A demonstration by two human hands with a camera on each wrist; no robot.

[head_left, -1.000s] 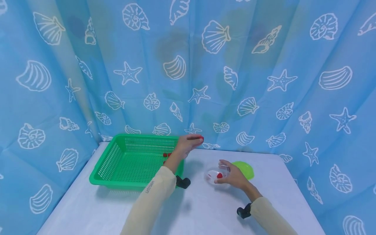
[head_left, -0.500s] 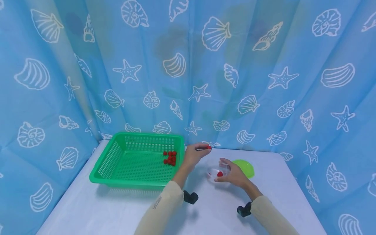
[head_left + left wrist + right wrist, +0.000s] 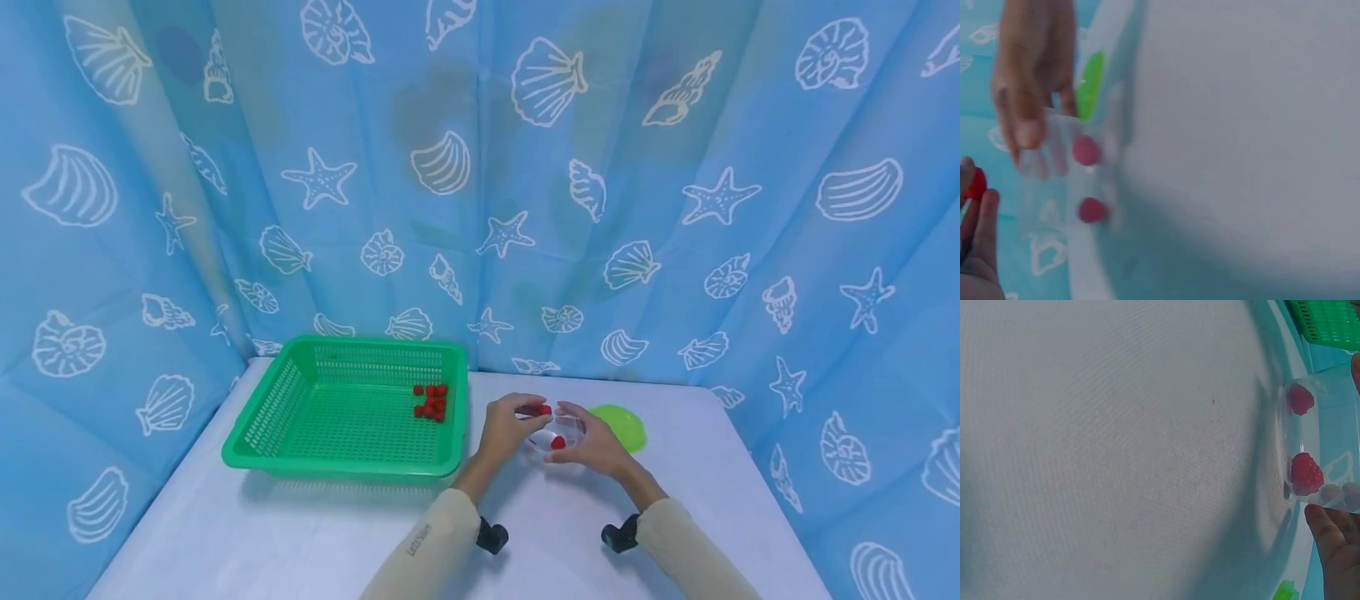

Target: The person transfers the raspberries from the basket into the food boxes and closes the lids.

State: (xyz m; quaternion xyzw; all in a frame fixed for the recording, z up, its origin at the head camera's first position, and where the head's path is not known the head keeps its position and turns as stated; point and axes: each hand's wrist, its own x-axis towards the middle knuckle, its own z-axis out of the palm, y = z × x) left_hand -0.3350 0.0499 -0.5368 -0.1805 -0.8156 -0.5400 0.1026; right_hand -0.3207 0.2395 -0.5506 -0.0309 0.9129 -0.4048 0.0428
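My left hand (image 3: pixel 504 429) pinches a red raspberry (image 3: pixel 544 409) between thumb and fingertips, at the rim of a clear plastic container (image 3: pixel 1337 415). My right hand (image 3: pixel 598 443) holds that container from its right side, thumb at the front and fingers behind. Inside, two raspberries lie apart on the bottom, one raspberry (image 3: pixel 1305 474) near my right fingers and another raspberry (image 3: pixel 1301 399) towards the far side. In the left wrist view the pinched raspberry (image 3: pixel 977 184) shows at the left edge, and the container is blurred.
A green slotted basket (image 3: pixel 341 472) stands on the left of the white table (image 3: pixel 540 542), with several raspberries (image 3: pixel 431 403) at its right end. Behind my right hand lies a lime-green round piece (image 3: pixel 626 429), partly hidden. A blue shell-print curtain (image 3: pixel 450 108) surrounds the table.
My left hand has moved right and down from above the basket's right edge to the clear container, carrying the raspberry. My right hand has stayed on the container.
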